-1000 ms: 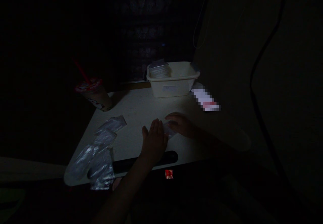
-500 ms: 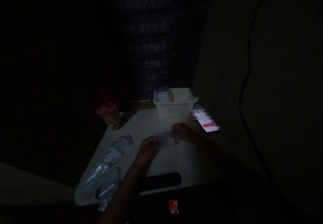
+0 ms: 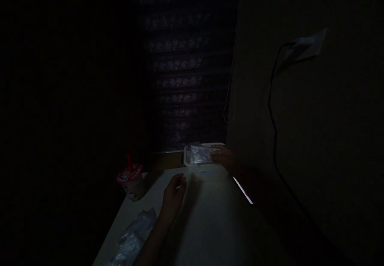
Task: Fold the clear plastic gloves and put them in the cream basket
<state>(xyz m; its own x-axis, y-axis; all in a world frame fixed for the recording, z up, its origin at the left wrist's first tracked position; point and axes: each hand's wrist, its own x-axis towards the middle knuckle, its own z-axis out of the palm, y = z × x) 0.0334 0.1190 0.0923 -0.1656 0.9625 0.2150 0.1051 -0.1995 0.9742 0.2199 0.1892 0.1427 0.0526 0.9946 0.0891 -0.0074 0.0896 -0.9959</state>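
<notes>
My right hand (image 3: 222,155) grips the edge of a clear plastic bag (image 3: 201,154) over the white plastic bin (image 3: 207,172) at the back of the table. The bag hides much of the bin's inside. Lower and to the left, my left hand (image 3: 174,191) hovers above the white table (image 3: 207,226), fingers loosely bent, a gap between thumb and forefinger. It holds nothing that I can see. Several more clear plastic bags (image 3: 135,234) lie heaped on the table, left of my left forearm.
A lidded drink cup (image 3: 133,186) with a red straw stands at the table's left edge. Right of the bin lies a lit phone (image 3: 243,191), partly covered by my right arm. A dark cable (image 3: 274,130) hangs from a wall outlet (image 3: 306,46). The room is very dark.
My right hand has carried the plastic bag forward from the table to the bin. My left hand has let go of it. The view has tilted upward.
</notes>
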